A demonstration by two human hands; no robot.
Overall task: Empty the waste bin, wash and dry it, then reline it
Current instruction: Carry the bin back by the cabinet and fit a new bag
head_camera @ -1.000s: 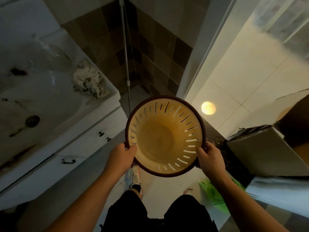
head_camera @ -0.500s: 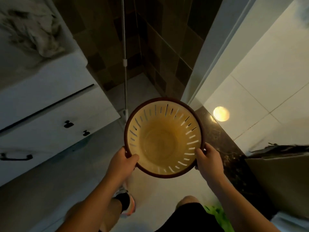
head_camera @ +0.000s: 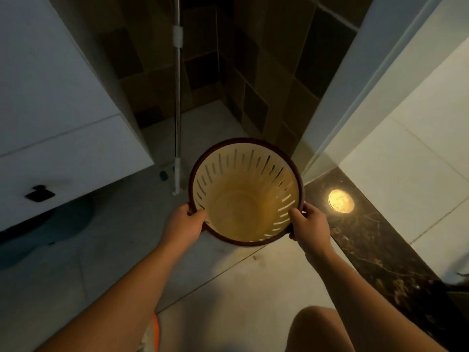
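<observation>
I hold the waste bin (head_camera: 245,199) out in front of me above the pale floor tiles (head_camera: 228,288), its mouth tipped up toward me so I see down to its bare yellowish bottom and slotted wall. My left hand (head_camera: 184,223) grips the dark rim on the near left, thumb hooked inside; my right hand (head_camera: 308,223) grips the rim on the near right, fingers curled over it. Just beyond the bin a mop pole (head_camera: 178,97) stands against the dark tiled wall. A white cabinet (head_camera: 63,123) is on my left, a dark marble threshold (head_camera: 375,245) on my right.
</observation>
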